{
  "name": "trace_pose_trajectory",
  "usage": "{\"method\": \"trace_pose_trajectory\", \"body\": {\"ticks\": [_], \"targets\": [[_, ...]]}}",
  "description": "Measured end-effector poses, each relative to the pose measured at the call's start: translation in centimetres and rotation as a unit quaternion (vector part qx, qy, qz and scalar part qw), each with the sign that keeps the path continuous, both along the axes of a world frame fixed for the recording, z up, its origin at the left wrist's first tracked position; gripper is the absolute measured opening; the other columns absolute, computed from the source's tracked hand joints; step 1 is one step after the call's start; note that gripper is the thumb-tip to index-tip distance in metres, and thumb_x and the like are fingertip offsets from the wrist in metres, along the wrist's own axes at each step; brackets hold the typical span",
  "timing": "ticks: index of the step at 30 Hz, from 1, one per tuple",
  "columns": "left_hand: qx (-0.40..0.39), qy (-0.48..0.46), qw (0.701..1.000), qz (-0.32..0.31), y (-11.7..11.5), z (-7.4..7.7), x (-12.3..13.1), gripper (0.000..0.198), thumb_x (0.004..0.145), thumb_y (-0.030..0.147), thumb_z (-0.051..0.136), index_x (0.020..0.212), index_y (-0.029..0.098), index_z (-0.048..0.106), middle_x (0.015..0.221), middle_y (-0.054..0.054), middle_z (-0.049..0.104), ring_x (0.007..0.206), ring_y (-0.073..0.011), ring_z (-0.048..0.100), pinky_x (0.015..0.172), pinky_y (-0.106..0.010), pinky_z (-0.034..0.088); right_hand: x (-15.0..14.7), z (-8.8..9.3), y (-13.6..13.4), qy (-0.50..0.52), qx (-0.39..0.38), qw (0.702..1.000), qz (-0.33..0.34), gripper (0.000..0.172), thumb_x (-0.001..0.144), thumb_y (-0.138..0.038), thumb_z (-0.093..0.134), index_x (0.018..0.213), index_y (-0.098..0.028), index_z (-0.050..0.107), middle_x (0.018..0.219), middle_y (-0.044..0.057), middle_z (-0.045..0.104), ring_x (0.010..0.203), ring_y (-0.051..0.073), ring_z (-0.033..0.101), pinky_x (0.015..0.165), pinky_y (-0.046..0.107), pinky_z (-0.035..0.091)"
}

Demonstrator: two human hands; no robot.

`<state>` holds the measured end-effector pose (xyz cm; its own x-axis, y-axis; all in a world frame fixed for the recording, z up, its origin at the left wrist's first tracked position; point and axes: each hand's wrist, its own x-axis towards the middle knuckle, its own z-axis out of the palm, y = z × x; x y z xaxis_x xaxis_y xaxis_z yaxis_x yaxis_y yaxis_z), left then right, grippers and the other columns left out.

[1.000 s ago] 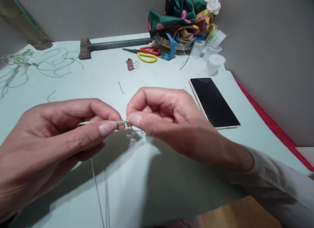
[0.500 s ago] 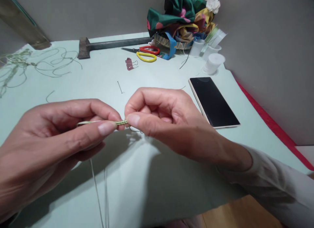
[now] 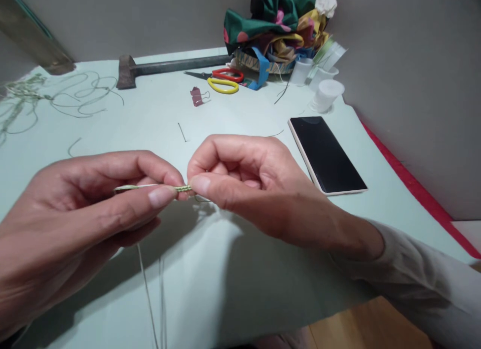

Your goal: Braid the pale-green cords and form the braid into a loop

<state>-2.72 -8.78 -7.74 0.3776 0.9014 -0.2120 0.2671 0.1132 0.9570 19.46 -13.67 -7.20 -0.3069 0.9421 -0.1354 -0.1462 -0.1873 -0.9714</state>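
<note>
A thin green knotted cord [image 3: 184,188] is stretched between my two hands just above the table. My left hand [image 3: 108,209] pinches it between thumb and forefinger, and pale loose strands come out over its palm side. My right hand [image 3: 248,189] pinches the other end with thumb and bent forefinger, close against the left fingertips. A pale thread [image 3: 147,289] hangs below my left hand toward the table's front edge. The cord's far end is hidden inside my right hand, and a fine loop of thread shows just under it.
A phone [image 3: 325,153] lies right of my right hand. Behind are a pin [image 3: 182,132], a binder clip [image 3: 196,96], scissors [image 3: 225,84], a hammer-like tool [image 3: 176,66], thread spools [image 3: 326,96] and a basket [image 3: 244,63] of fabric. Tangled green cords [image 3: 30,96] lie at left.
Both hands keep their pinch on the cord and stay almost still. The right fingertips sit very slightly further left, and the whole view has shifted a little.
</note>
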Motion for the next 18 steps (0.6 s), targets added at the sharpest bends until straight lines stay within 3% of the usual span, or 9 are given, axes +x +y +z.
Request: {"method": "trace_pose_trajectory", "body": {"ticks": [4, 13, 18], "targets": [[0.0, 0.006, 1.0, -0.006, 0.18, 0.11, 0.04, 0.02, 0.074, 0.041, 0.091, 0.08, 0.026, 0.08, 0.062, -0.002, 0.064, 0.047, -0.0089, 0.049, 0.037, -0.016, 0.035, -0.01, 0.1, 0.1, 0.006, -0.003, 1.0, 0.01, 0.026, 0.085, -0.039, 0.073, 0.072, -0.024, 0.055, 0.065, -0.005, 0.041, 0.057, 0.01, 0.035, 0.046, 0.025, 0.027], [-0.022, 0.001, 1.0, -0.001, 0.09, 0.04, 0.16, 0.017, 0.072, 0.037, 0.091, 0.078, 0.025, 0.081, 0.051, 0.001, 0.053, 0.045, -0.0084, 0.044, 0.036, -0.015, 0.031, -0.02, -0.05, -0.09, 0.019, -0.02, 1.0, 0.01, 0.031, 0.081, -0.049, 0.075, 0.072, -0.026, 0.056, 0.065, -0.003, 0.042, 0.056, 0.012, 0.033, 0.046, 0.029, 0.027], [-0.036, -0.008, 0.999, 0.001, 0.2, -0.16, -0.23, 0.013, 0.074, 0.034, 0.087, 0.083, 0.025, 0.081, 0.054, 0.0, 0.052, 0.048, -0.0103, 0.048, 0.038, -0.016, 0.036, 0.01, 0.08, -0.01, 0.015, -0.033, 0.999, 0.027, 0.029, 0.079, -0.048, 0.074, 0.072, -0.027, 0.056, 0.066, -0.003, 0.043, 0.057, 0.013, 0.035, 0.047, 0.029, 0.028]]}}
